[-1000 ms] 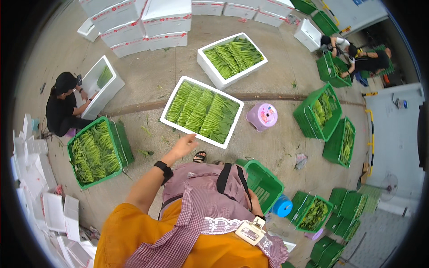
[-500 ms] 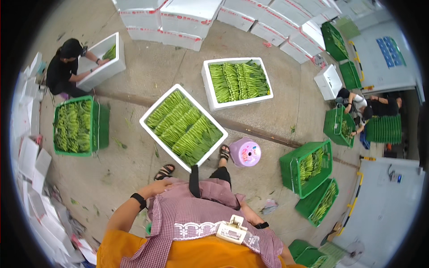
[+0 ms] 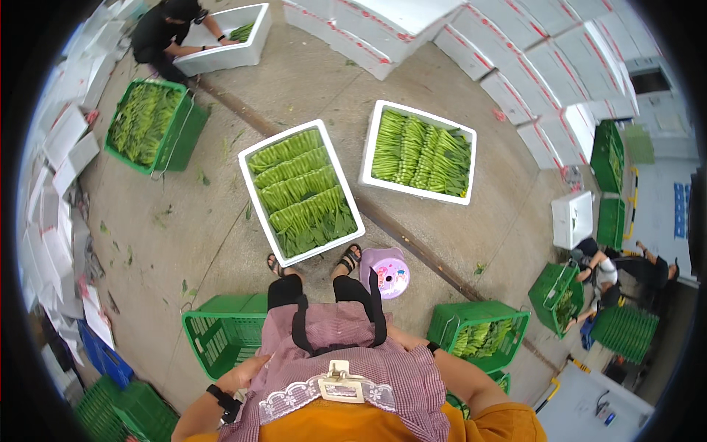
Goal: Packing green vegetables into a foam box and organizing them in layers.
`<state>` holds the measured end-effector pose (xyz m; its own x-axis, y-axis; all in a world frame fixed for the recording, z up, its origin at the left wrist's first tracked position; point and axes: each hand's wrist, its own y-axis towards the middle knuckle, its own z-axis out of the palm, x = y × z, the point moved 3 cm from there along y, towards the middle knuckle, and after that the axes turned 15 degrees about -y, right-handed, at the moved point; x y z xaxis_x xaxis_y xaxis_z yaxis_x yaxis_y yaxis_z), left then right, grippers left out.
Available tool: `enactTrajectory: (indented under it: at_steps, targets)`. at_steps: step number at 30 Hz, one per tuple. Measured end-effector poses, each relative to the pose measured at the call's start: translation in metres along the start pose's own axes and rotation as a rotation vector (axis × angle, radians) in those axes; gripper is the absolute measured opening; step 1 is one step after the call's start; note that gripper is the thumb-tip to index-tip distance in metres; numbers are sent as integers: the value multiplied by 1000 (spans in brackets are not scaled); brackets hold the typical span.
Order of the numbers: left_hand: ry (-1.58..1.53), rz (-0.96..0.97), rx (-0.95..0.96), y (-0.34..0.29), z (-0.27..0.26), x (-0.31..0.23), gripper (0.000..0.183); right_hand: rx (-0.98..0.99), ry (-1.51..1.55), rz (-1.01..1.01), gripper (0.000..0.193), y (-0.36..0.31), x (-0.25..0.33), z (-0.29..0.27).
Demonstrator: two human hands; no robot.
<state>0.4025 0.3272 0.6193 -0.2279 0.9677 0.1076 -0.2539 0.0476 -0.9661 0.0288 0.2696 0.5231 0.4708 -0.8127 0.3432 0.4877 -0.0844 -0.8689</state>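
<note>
My left hand (image 3: 249, 370) rests against the left side of my checked apron (image 3: 353, 372), its fingers mostly hidden. On the other side, my right hand (image 3: 402, 337) is partly covered by the apron's edge. Neither hand shows a thing in it. At my feet lies a white foam box (image 3: 325, 247) packed with rows of leafy green stalks (image 3: 294, 184). Farther off to the right is a second foam box (image 3: 414, 193), also filled with rows of greens (image 3: 420, 155). Between my feet and the right side stands a purple stool (image 3: 389, 278).
Green crates (image 3: 224, 301) flank me; the right crate (image 3: 479, 315) holds greens, as does another crate (image 3: 193, 132) at far left. A co-worker (image 3: 166, 37) leans over a foam box (image 3: 261, 37). More people (image 3: 607, 272) work at right. Foam boxes (image 3: 530, 96) are stacked behind.
My view has turned, and the foam boxes now sit farther left or upright in it. A green crate has come into view at my left. My left hand has dropped lower beside the apron.
</note>
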Motion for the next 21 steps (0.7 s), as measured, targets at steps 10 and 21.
enactTrajectory:
  at_steps: [10, 21]
  targets:
    - [301, 145, 2, 91, -13, 97, 54, 193, -857, -476, 31, 21, 7, -7]
    - [-476, 424, -861, 352, -158, 213, 51, 82, -1711, -459, 40, 145, 13, 37]
